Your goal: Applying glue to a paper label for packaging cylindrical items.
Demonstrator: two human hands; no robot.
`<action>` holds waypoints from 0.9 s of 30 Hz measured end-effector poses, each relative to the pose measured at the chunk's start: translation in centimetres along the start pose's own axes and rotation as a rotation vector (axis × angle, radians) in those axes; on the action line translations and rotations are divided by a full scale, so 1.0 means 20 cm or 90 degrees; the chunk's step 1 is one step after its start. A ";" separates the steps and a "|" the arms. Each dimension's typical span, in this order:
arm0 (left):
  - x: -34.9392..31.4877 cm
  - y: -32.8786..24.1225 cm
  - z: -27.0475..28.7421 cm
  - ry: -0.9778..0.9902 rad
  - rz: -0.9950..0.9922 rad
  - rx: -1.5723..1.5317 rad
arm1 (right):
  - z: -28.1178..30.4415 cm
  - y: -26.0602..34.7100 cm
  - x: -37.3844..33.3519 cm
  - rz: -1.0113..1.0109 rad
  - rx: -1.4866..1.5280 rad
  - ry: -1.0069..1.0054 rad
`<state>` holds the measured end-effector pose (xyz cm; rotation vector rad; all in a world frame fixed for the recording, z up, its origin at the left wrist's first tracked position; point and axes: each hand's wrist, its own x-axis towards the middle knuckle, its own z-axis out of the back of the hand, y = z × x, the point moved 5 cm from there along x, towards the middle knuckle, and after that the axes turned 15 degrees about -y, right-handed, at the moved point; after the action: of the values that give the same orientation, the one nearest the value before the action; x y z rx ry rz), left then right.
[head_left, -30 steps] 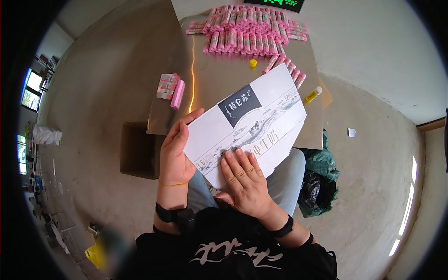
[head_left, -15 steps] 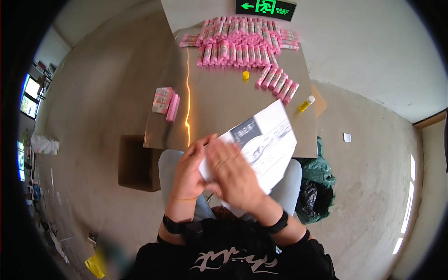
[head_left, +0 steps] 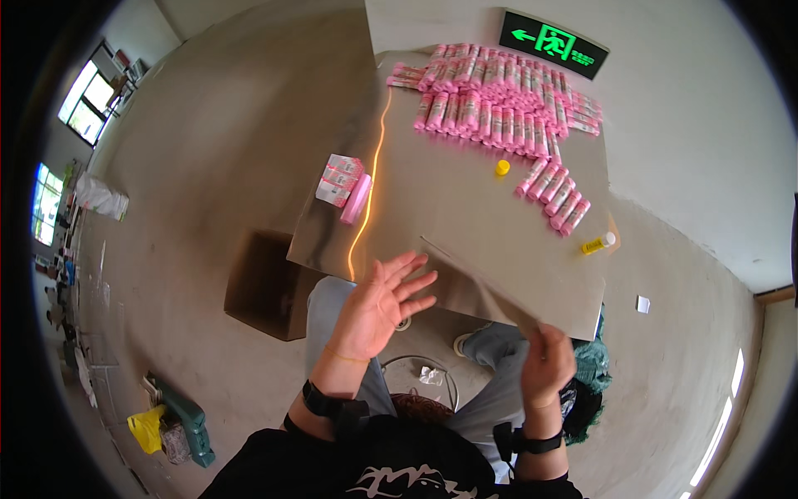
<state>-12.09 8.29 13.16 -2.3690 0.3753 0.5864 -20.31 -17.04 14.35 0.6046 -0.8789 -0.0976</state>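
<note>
My left hand (head_left: 384, 303) is raised over my lap at the table's near edge, palm up and fingers spread, holding nothing. At the right, the fingers of my right hand (head_left: 547, 362) are closed on the near right corner of a cardboard sheet (head_left: 480, 285). The sheet is tilted nearly edge-on, so only a thin brownish side shows and its printed face is hidden. Beyond it on the table lie an uncapped yellow glue stick (head_left: 595, 244), a small yellow cap (head_left: 502, 168) and a short row of pink wrapped rolls (head_left: 555, 196).
A big pile of pink rolls (head_left: 490, 100) covers the far end of the metal table (head_left: 440, 195). Pink-and-white packs (head_left: 339, 180) sit by its left edge. An open cardboard box (head_left: 266, 287) stands on the floor at left, a green sack (head_left: 592, 366) at right.
My hands have parted. The left has let go of the sheet and spread its fingers; the right has moved right with the sheet, turning it from face-on to nearly edge-on. The view has shifted.
</note>
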 end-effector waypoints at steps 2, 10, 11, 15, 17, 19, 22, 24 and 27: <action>0.10 -0.08 0.12 -0.039 -0.135 0.144 | -0.01 -0.07 0.11 -0.161 -0.031 -0.041; 0.91 -0.49 0.56 -0.266 -0.811 1.068 | -0.57 -0.72 0.12 -0.363 0.032 0.160; 1.01 -0.52 0.65 -0.279 -0.770 1.145 | -0.64 -0.79 0.11 -0.363 0.037 0.190; 1.17 -0.59 0.72 -0.347 -0.731 1.282 | -0.78 -0.98 0.11 -0.383 -0.039 0.262; 1.19 -0.59 0.72 -0.385 -0.726 1.312 | -0.75 -0.92 0.17 -0.227 -0.227 0.261; 1.16 -0.59 0.64 -0.372 -0.757 1.288 | -0.72 -0.88 0.17 -0.052 -0.315 0.209; 0.99 -0.45 0.45 -0.242 -0.755 1.214 | -0.77 -0.68 0.06 0.089 -0.220 0.194; 0.90 -0.20 0.34 -0.078 -0.691 1.097 | -0.84 -0.50 -0.06 0.128 -0.197 0.257; 0.72 0.25 0.17 0.194 -0.770 1.105 | -0.88 -0.38 -0.21 0.111 -0.207 0.296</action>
<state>-2.83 5.22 1.07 -0.6216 -0.3711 -0.5620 -8.54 -13.97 -1.14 0.2265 -0.4462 0.0572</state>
